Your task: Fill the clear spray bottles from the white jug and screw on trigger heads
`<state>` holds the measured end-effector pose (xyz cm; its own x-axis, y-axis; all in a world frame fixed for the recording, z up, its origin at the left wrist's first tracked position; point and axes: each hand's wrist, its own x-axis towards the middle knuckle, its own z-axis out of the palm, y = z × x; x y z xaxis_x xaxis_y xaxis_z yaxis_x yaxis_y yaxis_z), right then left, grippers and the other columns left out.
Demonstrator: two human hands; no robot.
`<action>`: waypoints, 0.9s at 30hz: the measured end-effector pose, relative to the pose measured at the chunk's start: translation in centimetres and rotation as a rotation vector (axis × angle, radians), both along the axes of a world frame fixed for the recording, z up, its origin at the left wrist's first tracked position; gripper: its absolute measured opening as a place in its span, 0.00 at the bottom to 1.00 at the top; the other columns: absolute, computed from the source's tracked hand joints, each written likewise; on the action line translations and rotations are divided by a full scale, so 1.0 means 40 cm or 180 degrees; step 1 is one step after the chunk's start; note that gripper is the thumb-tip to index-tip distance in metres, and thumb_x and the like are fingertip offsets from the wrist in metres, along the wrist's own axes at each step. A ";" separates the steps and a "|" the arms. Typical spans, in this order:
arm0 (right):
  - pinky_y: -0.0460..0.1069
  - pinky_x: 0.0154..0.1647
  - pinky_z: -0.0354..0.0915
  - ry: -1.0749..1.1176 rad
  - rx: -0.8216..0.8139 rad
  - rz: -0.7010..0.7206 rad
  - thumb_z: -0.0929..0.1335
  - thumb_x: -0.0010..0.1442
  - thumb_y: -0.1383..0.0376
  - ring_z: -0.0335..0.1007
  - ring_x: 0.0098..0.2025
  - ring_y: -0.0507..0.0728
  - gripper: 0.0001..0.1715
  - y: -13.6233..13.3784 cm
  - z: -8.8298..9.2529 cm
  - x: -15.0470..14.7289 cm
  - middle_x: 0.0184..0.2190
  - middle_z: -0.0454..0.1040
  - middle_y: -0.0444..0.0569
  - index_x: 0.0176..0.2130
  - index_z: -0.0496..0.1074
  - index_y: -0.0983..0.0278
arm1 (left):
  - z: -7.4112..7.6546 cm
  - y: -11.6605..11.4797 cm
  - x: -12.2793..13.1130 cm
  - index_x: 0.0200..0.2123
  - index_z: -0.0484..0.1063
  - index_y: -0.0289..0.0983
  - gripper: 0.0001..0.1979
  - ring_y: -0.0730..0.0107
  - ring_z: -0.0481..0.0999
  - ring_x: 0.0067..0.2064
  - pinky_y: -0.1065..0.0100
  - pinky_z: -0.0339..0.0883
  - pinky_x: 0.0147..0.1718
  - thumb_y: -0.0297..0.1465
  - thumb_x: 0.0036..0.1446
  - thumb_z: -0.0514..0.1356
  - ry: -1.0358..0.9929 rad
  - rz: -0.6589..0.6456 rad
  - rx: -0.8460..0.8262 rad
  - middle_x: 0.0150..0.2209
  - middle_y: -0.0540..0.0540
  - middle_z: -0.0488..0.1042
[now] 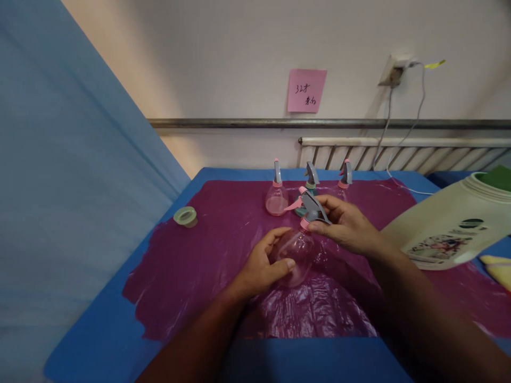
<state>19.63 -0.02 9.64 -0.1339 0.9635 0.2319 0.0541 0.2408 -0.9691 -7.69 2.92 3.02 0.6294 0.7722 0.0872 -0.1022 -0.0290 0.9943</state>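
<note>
My left hand (pixel 263 266) is wrapped round the round clear body of a small spray bottle (pixel 297 252) that stands on the magenta plastic sheet (pixel 191 266). My right hand (pixel 345 223) is closed on the bottle's grey and pink trigger head (pixel 311 205) at the neck. Three more spray bottles stand in a row behind: one with pink liquid (pixel 276 198), one with a teal collar (pixel 311 180) partly hidden by the held head, and one at the right (pixel 345 175).
A green lid (pixel 186 216) lies at the sheet's left edge on the blue table cover (pixel 99 340). A large white jug (pixel 447 229) lies tilted at the right, with a yellow object (pixel 499 268) beside it. A blue cloth screen (pixel 59 186) stands along the left.
</note>
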 end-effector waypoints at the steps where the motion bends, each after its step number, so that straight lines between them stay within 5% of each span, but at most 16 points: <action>1: 0.57 0.54 0.83 0.0022 -0.0005 -0.0041 0.86 0.66 0.51 0.84 0.48 0.58 0.32 0.002 -0.003 -0.003 0.48 0.87 0.49 0.61 0.80 0.57 | -0.004 -0.001 0.001 0.71 0.75 0.43 0.38 0.46 0.86 0.61 0.49 0.80 0.61 0.40 0.59 0.77 0.0041 0.0035 0.0067 0.65 0.37 0.83; 7: 0.56 0.53 0.82 0.0088 0.0004 -0.0354 0.87 0.63 0.52 0.83 0.48 0.58 0.46 0.009 -0.035 -0.018 0.51 0.86 0.50 0.72 0.74 0.57 | -0.008 -0.016 0.010 0.75 0.72 0.45 0.39 0.41 0.79 0.75 0.38 0.71 0.77 0.36 0.62 0.74 0.0360 0.0423 0.0724 0.73 0.36 0.78; 13: 0.57 0.60 0.81 -0.0249 0.0099 -0.0137 0.84 0.69 0.53 0.83 0.52 0.59 0.48 0.006 -0.036 0.010 0.56 0.86 0.52 0.79 0.71 0.55 | 0.001 -0.015 0.011 0.75 0.76 0.47 0.39 0.45 0.81 0.72 0.40 0.72 0.77 0.33 0.62 0.74 0.0471 0.0595 0.1207 0.73 0.39 0.79; 17: 0.56 0.64 0.81 -0.0060 0.0096 0.0257 0.85 0.69 0.56 0.83 0.60 0.59 0.48 -0.005 -0.010 0.029 0.64 0.83 0.53 0.80 0.72 0.52 | 0.003 0.000 -0.002 0.77 0.76 0.47 0.40 0.39 0.79 0.75 0.37 0.69 0.78 0.38 0.62 0.76 0.0190 0.0176 0.0655 0.75 0.39 0.79; 20: 0.52 0.61 0.82 0.0034 0.0003 0.0571 0.83 0.72 0.59 0.83 0.57 0.56 0.47 -0.017 0.006 0.039 0.60 0.85 0.50 0.81 0.71 0.49 | 0.008 0.002 -0.009 0.76 0.78 0.46 0.42 0.36 0.79 0.75 0.41 0.71 0.75 0.42 0.60 0.79 -0.0282 -0.0273 -0.0161 0.76 0.38 0.79; 27: 0.50 0.56 0.82 0.0100 -0.0124 0.0922 0.84 0.70 0.60 0.83 0.53 0.54 0.49 -0.031 0.011 0.055 0.52 0.86 0.48 0.82 0.70 0.52 | 0.028 -0.006 0.001 0.77 0.78 0.39 0.46 0.52 0.89 0.53 0.60 0.79 0.52 0.45 0.58 0.79 -0.0995 -0.1182 -0.1551 0.59 0.34 0.88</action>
<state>21.84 -1.27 10.10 -0.3979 0.8945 0.2039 -0.0417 0.2044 -0.9780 -7.64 2.69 4.13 0.8618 0.5072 0.0052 -0.3030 0.5065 0.8072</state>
